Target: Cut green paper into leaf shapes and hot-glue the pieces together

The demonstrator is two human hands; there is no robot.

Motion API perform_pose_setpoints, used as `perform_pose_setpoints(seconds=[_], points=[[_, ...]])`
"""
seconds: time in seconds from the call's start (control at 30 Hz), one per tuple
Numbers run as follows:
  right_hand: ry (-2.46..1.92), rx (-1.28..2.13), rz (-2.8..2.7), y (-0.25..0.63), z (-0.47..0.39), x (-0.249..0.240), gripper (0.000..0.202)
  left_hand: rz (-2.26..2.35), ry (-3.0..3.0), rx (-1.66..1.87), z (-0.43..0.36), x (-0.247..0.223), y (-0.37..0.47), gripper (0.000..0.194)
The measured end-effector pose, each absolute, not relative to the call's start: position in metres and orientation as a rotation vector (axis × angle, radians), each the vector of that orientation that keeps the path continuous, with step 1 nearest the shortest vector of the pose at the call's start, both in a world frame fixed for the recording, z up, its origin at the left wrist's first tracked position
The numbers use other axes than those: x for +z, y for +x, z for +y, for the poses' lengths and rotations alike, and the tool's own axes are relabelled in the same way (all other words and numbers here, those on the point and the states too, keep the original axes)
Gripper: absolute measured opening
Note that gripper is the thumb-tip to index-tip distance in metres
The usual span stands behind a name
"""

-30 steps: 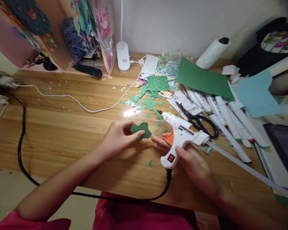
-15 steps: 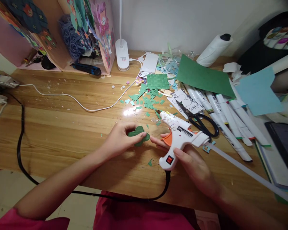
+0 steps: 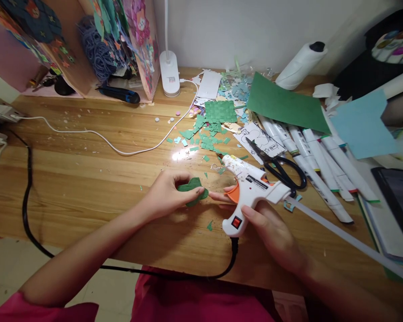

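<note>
My left hand (image 3: 166, 194) pinches a small green paper cut-out (image 3: 192, 188) just above the wooden desk (image 3: 87, 179). My right hand (image 3: 268, 230) grips the handle of a white hot glue gun (image 3: 250, 190) with an orange trigger and a red switch. Its nozzle points up and left, away from the cut-out, and a long clear glue stick (image 3: 349, 239) pokes out of its back. A fingertip of my right hand reaches toward the cut-out's right edge. The gun's black cord (image 3: 30, 214) loops off the desk's front edge.
Black scissors (image 3: 282, 167) lie right behind the gun, beside several white markers (image 3: 315, 156). Green paper scraps (image 3: 204, 138), a woven green square (image 3: 220, 112), green and blue sheets, a white roll (image 3: 300, 65), a lamp base (image 3: 169, 74) and a white cable fill the back.
The cut-out has been turned and drawn slightly toward me in my left hand. The glue gun has shifted a little left. The view has tipped down a bit.
</note>
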State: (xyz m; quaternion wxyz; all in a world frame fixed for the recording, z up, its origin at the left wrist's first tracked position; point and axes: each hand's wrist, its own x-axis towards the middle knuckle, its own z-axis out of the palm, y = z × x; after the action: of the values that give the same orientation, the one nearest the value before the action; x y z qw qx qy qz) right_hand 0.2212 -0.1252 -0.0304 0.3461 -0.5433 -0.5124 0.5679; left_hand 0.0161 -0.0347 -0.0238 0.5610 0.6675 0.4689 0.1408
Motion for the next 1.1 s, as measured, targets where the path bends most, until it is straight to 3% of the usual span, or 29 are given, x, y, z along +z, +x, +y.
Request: perform_pose_setpoints(seconds=[0.9, 1.1], points=[[-1.417, 1.515, -1.144, 0.218, -0.127, -0.03, 0.034, 1.034, 1.748, 0.288, -0.028, -0.019, 0.009, 0.034], [-1.44, 1.559, -1.047, 0.219, -0.129, -0.031, 0.03, 1.196, 1.941, 0.409, -0.018, -0.023, 0.0, 0.025]])
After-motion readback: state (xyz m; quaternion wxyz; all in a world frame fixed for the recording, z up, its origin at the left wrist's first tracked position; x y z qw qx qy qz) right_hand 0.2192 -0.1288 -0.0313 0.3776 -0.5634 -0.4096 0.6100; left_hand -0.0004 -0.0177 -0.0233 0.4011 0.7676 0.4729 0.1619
